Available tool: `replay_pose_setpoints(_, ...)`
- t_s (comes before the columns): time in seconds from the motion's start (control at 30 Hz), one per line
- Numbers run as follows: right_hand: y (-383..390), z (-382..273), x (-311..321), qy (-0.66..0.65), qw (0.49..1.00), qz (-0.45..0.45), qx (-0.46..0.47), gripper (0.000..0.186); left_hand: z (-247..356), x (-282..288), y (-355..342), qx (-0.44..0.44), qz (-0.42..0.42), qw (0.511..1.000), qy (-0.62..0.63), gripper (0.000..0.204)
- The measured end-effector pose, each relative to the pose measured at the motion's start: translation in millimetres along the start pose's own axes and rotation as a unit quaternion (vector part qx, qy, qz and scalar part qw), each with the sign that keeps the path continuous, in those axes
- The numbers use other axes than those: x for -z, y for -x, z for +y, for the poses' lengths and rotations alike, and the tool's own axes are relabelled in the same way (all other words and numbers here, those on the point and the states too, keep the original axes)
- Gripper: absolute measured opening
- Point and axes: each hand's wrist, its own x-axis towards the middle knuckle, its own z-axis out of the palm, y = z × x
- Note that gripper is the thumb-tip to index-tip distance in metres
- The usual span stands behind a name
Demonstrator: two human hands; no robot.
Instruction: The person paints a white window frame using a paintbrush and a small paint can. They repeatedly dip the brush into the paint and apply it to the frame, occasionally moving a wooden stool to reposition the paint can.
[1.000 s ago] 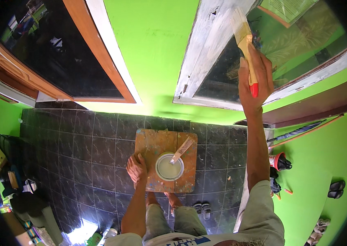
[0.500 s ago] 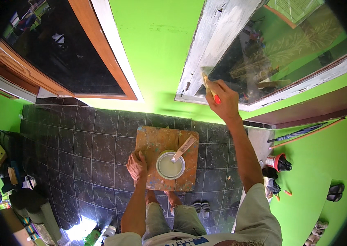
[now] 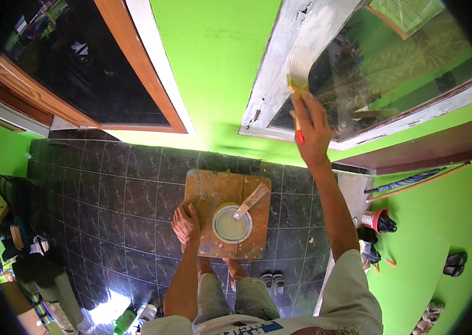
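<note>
My right hand [image 3: 312,125] grips a paintbrush [image 3: 299,88] with a red-tipped handle. Its wide pale bristles press against the worn white window frame [image 3: 272,84], at the frame's inner edge beside the glass. My left hand [image 3: 186,224] rests on the left edge of a paint-spattered wooden stool [image 3: 208,192], fingers stretched out and holding nothing. On the stool stands an open tub of whitish paint [image 3: 231,224]. A flat stirring stick [image 3: 253,200] leans in it, its upper end past the rim.
Green wall [image 3: 213,67] surrounds the window. At left is a wooden-framed dark window [image 3: 102,67]. Dark tiles [image 3: 119,190] cover the floor. Sandals [image 3: 273,281] lie near my feet. An umbrella [image 3: 403,181] and a red pot [image 3: 380,220] stand at right; a green bottle [image 3: 125,322] lies at lower left.
My right hand and the brush have moved slightly right and up along the window frame, and the bristles now fan out against it. My left hand stays on the stool.
</note>
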Motion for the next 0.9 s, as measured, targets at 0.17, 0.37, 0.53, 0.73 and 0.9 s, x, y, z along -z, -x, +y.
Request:
replay_pose_setpoints(0.17, 38, -6, -15, -0.068, 0.990, -0.118, -0.030, 0.047, -1, -1, 2, 0.001, 0.002, 1.000, 0.010, 0.033)
replay_pose_setpoints(0.37, -21, -2, 33, -0.119, 0.971, -0.193, -0.070, 0.042, 1, 1, 1, -0.005, -0.005, 1.000, 0.020, 0.034)
replay_pose_setpoints(0.53, -95, 11, 73, -0.094, 0.991, -0.094, -0.035, 0.039, 4, 6, 0, -0.010, -0.004, 0.999, 0.031, 0.034)
replay_pose_setpoints(0.73, -182, -2, 135, -0.060, 0.994, -0.012, 0.090, 0.035, 1, 5, 1, -0.008, 0.004, 1.000, 0.030, 0.033)
replay_pose_setpoints(0.9, -193, 3, 148, -0.003, 0.993, 0.048, 0.106, 0.037, 4, 9, 0, 0.014, -0.034, 0.999, 0.020, 0.034)
